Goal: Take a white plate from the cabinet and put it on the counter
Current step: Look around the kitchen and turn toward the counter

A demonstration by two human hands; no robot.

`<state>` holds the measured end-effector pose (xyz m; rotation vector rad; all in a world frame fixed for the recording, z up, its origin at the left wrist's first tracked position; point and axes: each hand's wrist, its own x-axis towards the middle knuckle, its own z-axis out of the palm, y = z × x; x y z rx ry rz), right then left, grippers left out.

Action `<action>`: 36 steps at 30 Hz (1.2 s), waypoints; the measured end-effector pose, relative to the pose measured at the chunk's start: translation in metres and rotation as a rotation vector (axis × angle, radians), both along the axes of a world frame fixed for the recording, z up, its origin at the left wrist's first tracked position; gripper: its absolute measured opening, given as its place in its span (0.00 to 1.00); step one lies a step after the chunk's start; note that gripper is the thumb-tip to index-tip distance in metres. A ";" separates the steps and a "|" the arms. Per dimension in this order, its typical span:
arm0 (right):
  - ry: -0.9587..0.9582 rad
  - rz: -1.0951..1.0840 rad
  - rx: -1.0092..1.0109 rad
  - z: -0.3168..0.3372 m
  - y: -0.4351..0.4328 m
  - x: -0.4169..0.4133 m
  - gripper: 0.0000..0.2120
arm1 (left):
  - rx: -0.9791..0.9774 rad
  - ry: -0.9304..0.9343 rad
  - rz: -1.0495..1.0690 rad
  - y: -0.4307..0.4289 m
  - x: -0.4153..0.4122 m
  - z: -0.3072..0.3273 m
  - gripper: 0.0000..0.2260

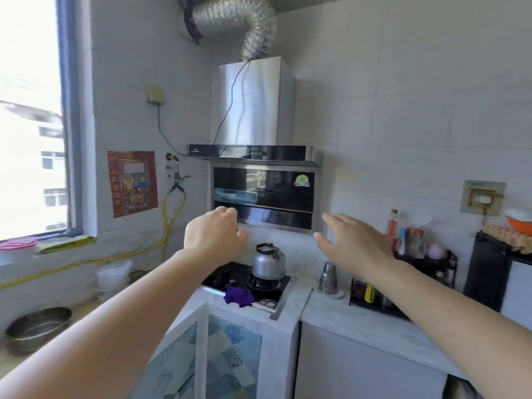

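Both my arms reach forward over the kitchen corner. My left hand (216,234) is loosely curled in the air in front of the black range hood (263,194), holding nothing. My right hand (354,240) is spread open with fingers apart, hovering above the white counter (331,309). No white plate shows anywhere. A low cabinet with a patterned blue glass door (230,358) stands under the stove; its inside is hidden.
A metal kettle (269,262) sits on the black gas stove (247,280) beside a purple cloth (239,296). On the counter are a steel cup (329,279) and a black condiment rack (403,283). A steel basin (39,326) lies at lower left.
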<state>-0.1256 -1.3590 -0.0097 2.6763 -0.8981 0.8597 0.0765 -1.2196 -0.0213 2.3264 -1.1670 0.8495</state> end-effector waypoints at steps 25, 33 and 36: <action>0.064 0.655 -0.023 -0.031 -0.011 0.323 0.28 | 0.030 0.066 0.606 0.073 0.211 -0.031 0.16; 0.116 0.846 0.019 -0.049 0.025 0.403 0.29 | 0.044 0.080 0.750 0.111 0.247 -0.056 0.18; 0.127 0.918 0.024 -0.058 0.038 0.430 0.28 | 0.041 0.117 0.808 0.124 0.254 -0.069 0.18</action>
